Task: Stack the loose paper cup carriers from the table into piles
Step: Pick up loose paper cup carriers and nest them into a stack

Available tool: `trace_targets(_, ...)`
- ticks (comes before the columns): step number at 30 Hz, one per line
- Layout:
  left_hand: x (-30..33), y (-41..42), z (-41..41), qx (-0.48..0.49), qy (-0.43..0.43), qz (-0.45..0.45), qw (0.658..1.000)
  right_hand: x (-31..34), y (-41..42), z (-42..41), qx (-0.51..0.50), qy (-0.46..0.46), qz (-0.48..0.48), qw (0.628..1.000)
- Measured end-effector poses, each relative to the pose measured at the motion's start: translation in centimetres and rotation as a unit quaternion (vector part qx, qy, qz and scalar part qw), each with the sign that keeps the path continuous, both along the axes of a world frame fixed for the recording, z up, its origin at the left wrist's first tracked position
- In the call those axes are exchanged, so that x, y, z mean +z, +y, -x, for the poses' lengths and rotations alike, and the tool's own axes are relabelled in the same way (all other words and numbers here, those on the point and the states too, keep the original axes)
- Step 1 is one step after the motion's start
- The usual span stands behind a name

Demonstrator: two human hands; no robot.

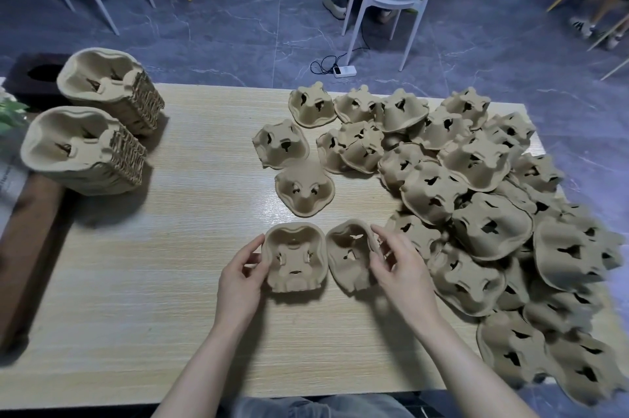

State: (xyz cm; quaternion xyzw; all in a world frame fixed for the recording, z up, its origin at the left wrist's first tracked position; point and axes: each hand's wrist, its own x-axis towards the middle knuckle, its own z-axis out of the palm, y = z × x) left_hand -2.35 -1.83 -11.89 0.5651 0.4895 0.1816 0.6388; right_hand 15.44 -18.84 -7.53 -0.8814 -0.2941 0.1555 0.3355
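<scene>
Carriers on the desk — left hand gripping an upright carrier, right hand pinching a tilted carrier, loose heap right, two piles far left.

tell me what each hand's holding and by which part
The left hand grips one carrier by its left rim. The right hand grips a second carrier, tilted, by its right rim.
</scene>
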Motion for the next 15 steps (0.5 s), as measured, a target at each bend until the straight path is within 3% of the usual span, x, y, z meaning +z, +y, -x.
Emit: trace_targets(15, 0.0, -0.4, -0.3, -0.021, 0.003, 0.001, 1.0, 1.3, 0.2, 0.0, -0.104, 0.041, -0.169, 0.979)
